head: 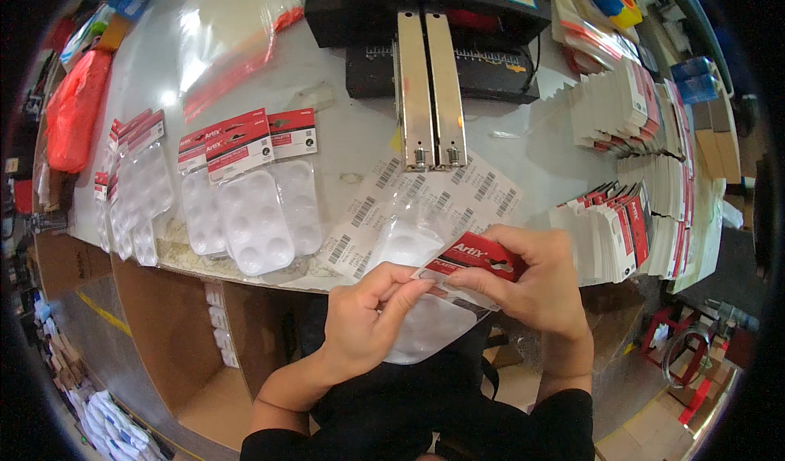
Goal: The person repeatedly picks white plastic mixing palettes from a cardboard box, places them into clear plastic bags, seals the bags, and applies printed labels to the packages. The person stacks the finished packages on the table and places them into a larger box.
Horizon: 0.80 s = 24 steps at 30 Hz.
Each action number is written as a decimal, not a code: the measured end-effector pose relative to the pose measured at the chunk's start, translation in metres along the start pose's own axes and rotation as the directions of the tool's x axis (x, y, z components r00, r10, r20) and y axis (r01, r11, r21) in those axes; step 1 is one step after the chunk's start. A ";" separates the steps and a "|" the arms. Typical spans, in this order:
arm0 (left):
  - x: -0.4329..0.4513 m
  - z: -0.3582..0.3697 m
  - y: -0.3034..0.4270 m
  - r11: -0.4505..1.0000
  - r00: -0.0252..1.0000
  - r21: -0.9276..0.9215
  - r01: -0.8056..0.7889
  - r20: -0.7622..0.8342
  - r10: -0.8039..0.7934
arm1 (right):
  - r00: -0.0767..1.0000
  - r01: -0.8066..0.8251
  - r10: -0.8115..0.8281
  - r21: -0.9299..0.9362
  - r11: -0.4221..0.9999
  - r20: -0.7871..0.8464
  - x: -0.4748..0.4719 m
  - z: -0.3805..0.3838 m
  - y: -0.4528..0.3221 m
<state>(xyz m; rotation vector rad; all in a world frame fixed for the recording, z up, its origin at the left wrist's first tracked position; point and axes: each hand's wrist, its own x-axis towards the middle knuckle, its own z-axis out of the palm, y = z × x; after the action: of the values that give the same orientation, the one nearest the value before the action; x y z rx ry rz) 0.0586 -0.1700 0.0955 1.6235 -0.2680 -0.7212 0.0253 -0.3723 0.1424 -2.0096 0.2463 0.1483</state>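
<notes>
Both hands are at the table's front edge on a red-and-white header card [469,255] marked Artix. My right hand [539,277] pinches the card's right part between thumb and fingers. My left hand [377,314] pinches its lower left corner, where it meets a clear bag. Below the card hangs a white plastic paint palette [432,326], partly hidden by the hands. Another white palette [408,243] lies just behind, on sheets of barcode labels [359,215]. To the left lie carded, bagged palettes [254,222], with a further overlapping group [144,182] at the far left.
A black bag-sealing machine [429,31] with two metal rails [432,93] stands at the back. Stacks of header cards [619,234] fill the right side. Clear bags [233,25] lie back left, beside a red plastic bundle [80,111]. An open cardboard box [178,338] stands below the table edge.
</notes>
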 end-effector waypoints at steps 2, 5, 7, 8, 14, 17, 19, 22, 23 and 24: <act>0.000 0.001 -0.001 1.000 1.000 0.002 0.010 0.006 -0.010 | 0.999 0.014 -0.011 -0.082 0.997 0.049 0.002 -0.004 -0.002; 0.000 0.004 -0.002 0.999 0.999 0.006 -0.033 -0.001 0.033 | 0.988 0.036 -0.015 -0.138 0.990 0.151 0.005 -0.010 0.001; 0.001 0.003 -0.004 0.990 0.995 0.106 -0.095 -0.009 0.097 | 0.997 0.049 -0.041 -0.126 0.991 0.069 0.005 -0.011 0.007; 0.003 0.002 -0.007 0.995 0.991 0.067 -0.079 -0.100 0.086 | 0.995 0.085 -0.077 -0.137 0.987 0.067 0.005 -0.011 0.012; 0.010 -0.006 -0.024 0.992 0.933 -0.120 -0.051 -0.359 0.004 | 0.966 -0.254 0.232 0.265 0.930 0.112 -0.007 -0.004 0.038; 0.013 -0.005 -0.031 0.997 0.929 -0.042 -0.059 -0.369 0.040 | 0.954 -0.301 0.278 0.386 0.872 0.116 -0.012 0.004 0.048; 0.015 -0.004 -0.031 0.995 0.923 -0.080 -0.058 -0.385 0.022 | 0.964 -0.262 0.249 0.454 0.852 0.089 -0.015 0.010 0.053; 0.011 -0.004 -0.026 0.999 0.926 0.026 -0.024 -0.376 0.032 | 0.961 -0.261 0.267 0.515 0.816 0.064 -0.023 0.015 0.056; 0.009 -0.004 -0.024 0.996 0.924 0.093 0.004 -0.380 0.032 | 0.946 -0.310 0.312 0.523 0.794 0.088 -0.024 0.016 0.056; 0.008 -0.004 -0.021 0.994 0.934 0.108 -0.010 -0.355 0.048 | 0.950 -0.298 0.298 0.571 0.765 0.096 -0.024 0.018 0.055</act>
<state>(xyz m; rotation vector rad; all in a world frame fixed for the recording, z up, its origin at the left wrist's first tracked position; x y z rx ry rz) 0.0626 -0.1674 0.0730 1.8124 -0.0657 -0.3813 -0.0113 -0.3769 0.0914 -1.3451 0.5467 0.2422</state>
